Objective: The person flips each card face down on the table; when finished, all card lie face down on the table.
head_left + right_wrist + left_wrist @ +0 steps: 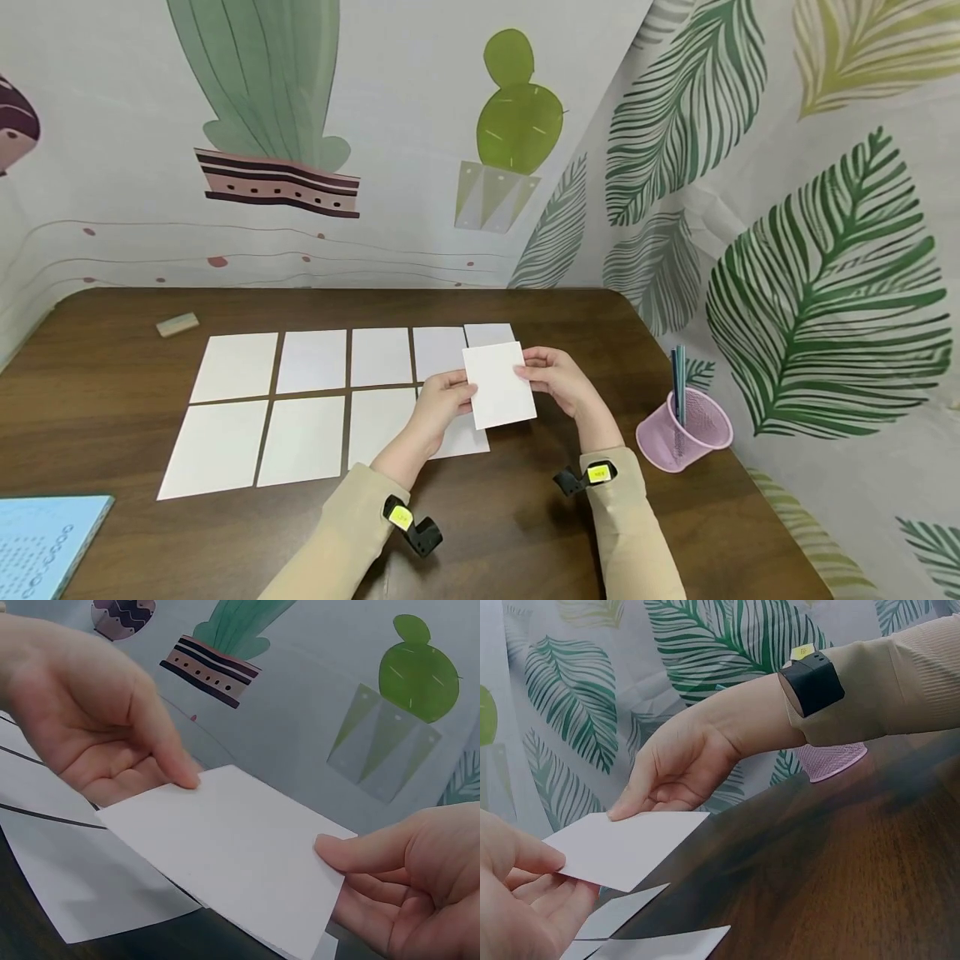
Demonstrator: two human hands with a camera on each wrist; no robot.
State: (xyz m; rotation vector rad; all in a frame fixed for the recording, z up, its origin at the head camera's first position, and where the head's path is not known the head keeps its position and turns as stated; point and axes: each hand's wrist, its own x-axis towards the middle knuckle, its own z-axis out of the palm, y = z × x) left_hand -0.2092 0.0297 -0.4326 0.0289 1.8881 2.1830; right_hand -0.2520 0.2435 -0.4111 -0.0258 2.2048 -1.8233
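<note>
A blank white paper card [499, 396] is held up above the table between both hands. My left hand [437, 407] pinches its left edge, thumb on top and fingers beneath. At the opposite edge my right hand [561, 379] pinches it the same way, as the right wrist view of the card [240, 847] also shows. Whether it is a single card or several together, I cannot tell. Under and beside it, blank white cards [311, 362] lie in two rows on the brown table [480, 533]. The held card and left hand partly hide the cards at the right end.
A pink mesh pen cup [660, 437] with pens [678, 383] stands at the right edge of the table. An eraser-like block [177, 325] lies at the back left. A blue printed booklet [45, 542] sits at the front left. Patterned cloth [405, 167] hangs behind.
</note>
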